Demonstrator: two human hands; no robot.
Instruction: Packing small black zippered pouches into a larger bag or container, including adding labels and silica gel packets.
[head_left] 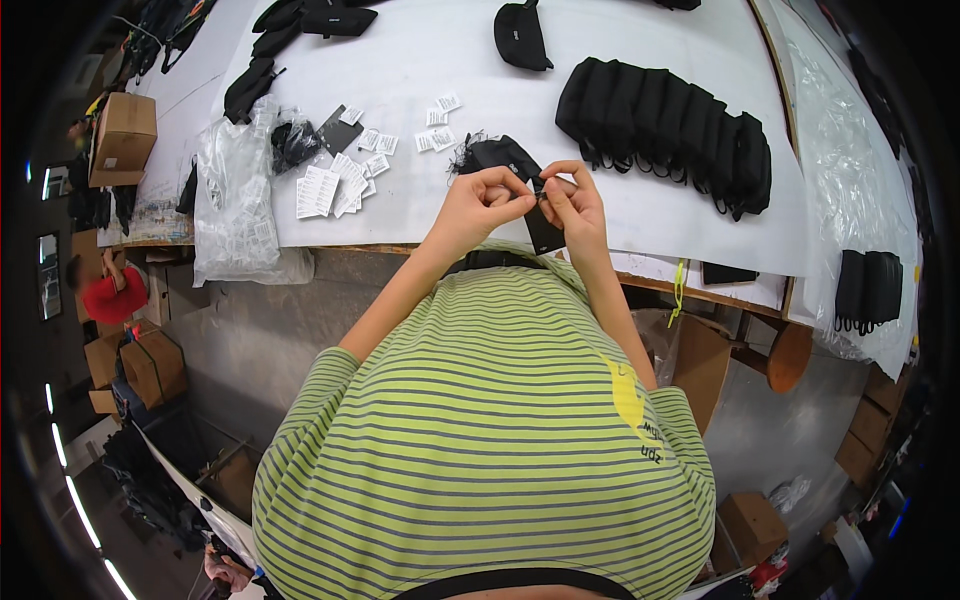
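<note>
At the front edge of the table, both my hands are raised close together with thumbs pinched against fingers. My left hand (485, 205) is closed at the fingertips on something too small to make out. My right hand (577, 208) pinches the upper end of a black card tag (545, 235), which hangs down beside its fingers. Between my fingertips shows a small dark piece, its kind unclear. Just behind my hands lies a black zip pouch (506, 154), partly hidden by them. A tangle of black tag strings (466, 155) touches its left side.
White printed labels (318, 190) lie in piles to the left, by a clear plastic bag (235, 190). Black pouches (665, 125) stand in a packed row at the right. Another pouch (522, 36) lies at the back. A cardboard box (124, 140) sits far left.
</note>
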